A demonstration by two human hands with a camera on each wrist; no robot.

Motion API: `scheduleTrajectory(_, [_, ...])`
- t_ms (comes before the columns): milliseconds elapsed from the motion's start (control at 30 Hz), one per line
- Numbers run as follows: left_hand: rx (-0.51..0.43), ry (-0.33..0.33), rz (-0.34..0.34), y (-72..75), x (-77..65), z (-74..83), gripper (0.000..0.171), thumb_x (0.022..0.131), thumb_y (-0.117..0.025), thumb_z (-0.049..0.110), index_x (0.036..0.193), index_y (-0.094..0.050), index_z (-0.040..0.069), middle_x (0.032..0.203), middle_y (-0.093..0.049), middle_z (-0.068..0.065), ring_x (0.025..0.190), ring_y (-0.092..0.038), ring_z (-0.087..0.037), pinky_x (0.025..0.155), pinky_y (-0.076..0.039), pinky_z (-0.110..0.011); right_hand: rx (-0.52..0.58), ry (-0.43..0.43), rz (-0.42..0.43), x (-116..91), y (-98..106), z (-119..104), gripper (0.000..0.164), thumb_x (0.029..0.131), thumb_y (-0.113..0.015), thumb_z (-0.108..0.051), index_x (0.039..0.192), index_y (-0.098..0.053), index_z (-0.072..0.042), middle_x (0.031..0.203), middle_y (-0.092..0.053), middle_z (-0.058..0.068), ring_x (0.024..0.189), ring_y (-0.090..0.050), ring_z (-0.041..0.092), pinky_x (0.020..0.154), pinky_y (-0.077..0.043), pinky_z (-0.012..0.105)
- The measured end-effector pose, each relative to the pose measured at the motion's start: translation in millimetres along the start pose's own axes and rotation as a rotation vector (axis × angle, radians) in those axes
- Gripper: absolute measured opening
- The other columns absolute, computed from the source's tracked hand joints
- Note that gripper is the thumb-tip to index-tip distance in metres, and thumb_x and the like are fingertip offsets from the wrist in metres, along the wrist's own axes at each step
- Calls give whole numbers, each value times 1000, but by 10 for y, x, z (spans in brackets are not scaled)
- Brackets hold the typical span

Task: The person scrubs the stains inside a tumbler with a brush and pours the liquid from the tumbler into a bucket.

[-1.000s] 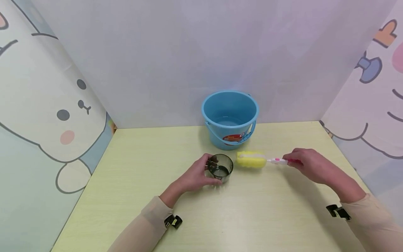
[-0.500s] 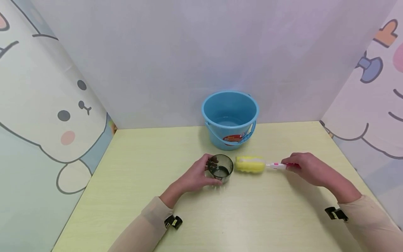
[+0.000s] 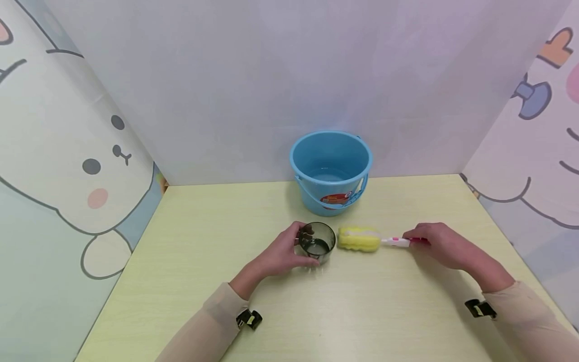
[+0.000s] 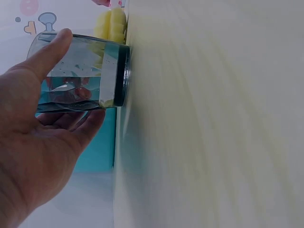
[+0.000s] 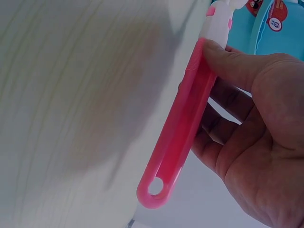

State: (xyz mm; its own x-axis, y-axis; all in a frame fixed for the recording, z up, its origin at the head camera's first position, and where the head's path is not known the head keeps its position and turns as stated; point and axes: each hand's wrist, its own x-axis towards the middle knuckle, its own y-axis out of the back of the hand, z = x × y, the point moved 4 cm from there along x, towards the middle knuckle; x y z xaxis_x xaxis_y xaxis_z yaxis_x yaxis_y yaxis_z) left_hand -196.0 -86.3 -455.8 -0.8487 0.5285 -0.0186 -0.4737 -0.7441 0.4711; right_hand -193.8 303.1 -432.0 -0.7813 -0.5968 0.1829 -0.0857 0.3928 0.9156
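A dark see-through glass (image 3: pixel 323 251) stands upright near the middle of the table. My left hand (image 3: pixel 282 252) grips it from the left, thumb on the near side and fingers behind it. In the left wrist view the glass (image 4: pixel 76 71) appears sideways, its thick base against the table. To its right is a sponge bottle brush (image 3: pixel 359 238) with a yellow head, lying level. My right hand (image 3: pixel 443 245) holds it by the handle. The right wrist view shows thumb and fingers pinching the pink handle (image 5: pixel 175 128), which has a hole at its end.
A light blue bucket (image 3: pixel 332 193) with its handle hanging in front stands behind the glass and brush, near the back wall (image 3: pixel 226 100). The pale wood-toned table (image 3: pixel 199 216) extends to both sides. Walls with cartoon drawings flank it.
My right hand has brought the brush slightly toward me and lower, with its head still just right of the glass. The left hand and the glass have stayed put.
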Motion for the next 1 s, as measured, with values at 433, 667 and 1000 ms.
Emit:
scheduleTrajectory(433, [7, 0, -3, -3, 0, 5, 81, 82, -95, 31, 143, -47, 11, 141, -57, -2, 131, -56, -19, 114, -47, -38, 35, -96, -81, -13, -54, 64, 23, 89, -83, 2, 109, -81, -8, 94, -69, -14, 79, -60, 3, 70, -57, 28])
scheduleTrajectory(667, [7, 0, -6, -1, -2, 6, 82, 82, -95, 32, 144, -46, 11, 141, -57, -3, 132, -56, -19, 115, -47, -38, 40, -109, -93, -8, -64, 74, 23, 89, -83, 0, 110, -81, -8, 92, -69, -13, 78, -58, 2, 69, -56, 28])
scheduleTrajectory(1000, [-1, -4, -9, 6, -5, 20, 81, 82, -95, 32, 143, -47, 10, 141, -58, -3, 132, -56, -21, 115, -46, -40, 27, -92, -93, 2, -47, 69, 30, 87, -86, -1, 114, -81, -10, 90, -65, -16, 76, -55, -1, 67, -54, 27])
